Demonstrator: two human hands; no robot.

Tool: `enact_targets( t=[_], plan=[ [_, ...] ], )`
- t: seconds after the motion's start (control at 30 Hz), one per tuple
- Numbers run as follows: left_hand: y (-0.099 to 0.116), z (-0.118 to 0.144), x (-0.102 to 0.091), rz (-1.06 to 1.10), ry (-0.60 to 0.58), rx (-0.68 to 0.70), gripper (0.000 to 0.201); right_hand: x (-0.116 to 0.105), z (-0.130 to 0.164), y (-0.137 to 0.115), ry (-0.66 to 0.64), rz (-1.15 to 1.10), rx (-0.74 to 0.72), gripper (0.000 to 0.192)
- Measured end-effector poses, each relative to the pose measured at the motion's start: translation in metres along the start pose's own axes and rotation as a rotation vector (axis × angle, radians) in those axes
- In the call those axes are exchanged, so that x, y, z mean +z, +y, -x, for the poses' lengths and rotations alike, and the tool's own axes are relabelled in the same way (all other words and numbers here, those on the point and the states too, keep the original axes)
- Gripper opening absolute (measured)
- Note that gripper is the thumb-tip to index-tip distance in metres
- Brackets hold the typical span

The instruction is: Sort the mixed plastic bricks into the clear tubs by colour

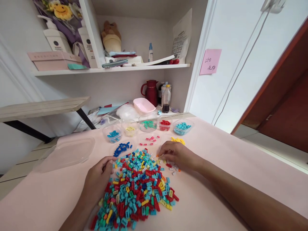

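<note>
A large heap of small toy building bricks, mostly red, light blue and yellow, covers the middle of the pink tabletop. My left hand rests at the heap's left edge, fingers curled in and thumb against the index finger; whatever they may hold is hidden. At the heap's upper right, my right hand is bent down with its fingertips close together. A tiny orange brick shows by those fingertips. Beneath that hand lie loose white, red and orange pieces. Yellow bricks sit just behind it, their container partly covered.
Behind the heap, clear tubs hold sorted bricks: dark blue, pink, blue, pale yellow, green, red and light blue. A clear lid lies left. Farther back stand a pink basin, red jug and bottle.
</note>
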State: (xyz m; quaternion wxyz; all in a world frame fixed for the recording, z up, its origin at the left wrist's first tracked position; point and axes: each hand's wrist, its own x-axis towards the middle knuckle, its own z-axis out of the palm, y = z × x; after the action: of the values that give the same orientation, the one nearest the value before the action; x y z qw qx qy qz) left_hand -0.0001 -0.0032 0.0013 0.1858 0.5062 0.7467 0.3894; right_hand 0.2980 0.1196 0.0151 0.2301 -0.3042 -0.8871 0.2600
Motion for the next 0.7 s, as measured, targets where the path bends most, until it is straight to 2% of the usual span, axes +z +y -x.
enact_targets(
  t=[0.1, 0.3, 0.53, 0.7],
  plan=[
    [-0.002, -0.001, 0.001, 0.001, 0.003, 0.004, 0.041, -0.002, 0.001, 0.000, 0.019, 0.008, 0.012, 0.013],
    [-0.003, -0.001, 0.001, 0.035, 0.001, -0.005, 0.043, -0.001, 0.000, -0.001, -0.012, 0.066, -0.052, 0.013],
    [0.003, 0.002, 0.000, 0.025, 0.000, -0.018, 0.042, 0.004, 0.000, 0.004, 0.003, 0.142, -0.096, 0.015],
    [0.010, 0.005, 0.002, 0.013, -0.046, -0.023, 0.040, 0.001, 0.000, 0.003, -0.026, 0.126, -0.094, 0.013]
  ],
)
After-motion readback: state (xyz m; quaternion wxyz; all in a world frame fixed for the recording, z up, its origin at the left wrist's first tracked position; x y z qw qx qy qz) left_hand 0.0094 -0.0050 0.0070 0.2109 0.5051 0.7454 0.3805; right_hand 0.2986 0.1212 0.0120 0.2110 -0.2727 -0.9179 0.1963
